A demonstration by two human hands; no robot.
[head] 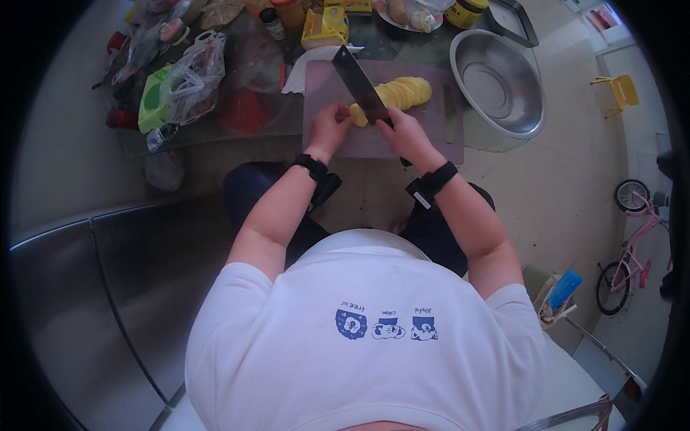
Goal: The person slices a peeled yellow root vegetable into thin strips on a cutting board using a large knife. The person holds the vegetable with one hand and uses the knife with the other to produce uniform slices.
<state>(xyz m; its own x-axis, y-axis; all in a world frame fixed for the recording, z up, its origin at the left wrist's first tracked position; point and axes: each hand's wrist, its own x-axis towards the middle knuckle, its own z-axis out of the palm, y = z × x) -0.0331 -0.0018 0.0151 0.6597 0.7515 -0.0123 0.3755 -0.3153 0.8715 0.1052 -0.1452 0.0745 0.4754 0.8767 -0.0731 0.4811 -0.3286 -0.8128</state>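
A kitchen cleaver [356, 81] with a dark blade slants across the purple cutting board [323, 81]. My right hand [407, 136] is closed round its handle. To the left of the blade, the fingertips of my left hand [328, 130] pinch a small piece of peeled yellow potato [358, 115]. On the blade's other side, a row of overlapping potato slices [405, 92] fans out towards the upper right of the board. The blade partly hides the near end of that row.
Right of the board stands a steel basin [498, 83]. Behind are a yellow carton [325, 27], jars, a plate [384, 12] and a metal tray [515, 21]. Plastic bags [197, 81] crowd the table's left side. A white cloth or paper [312, 64] touches the board's back left.
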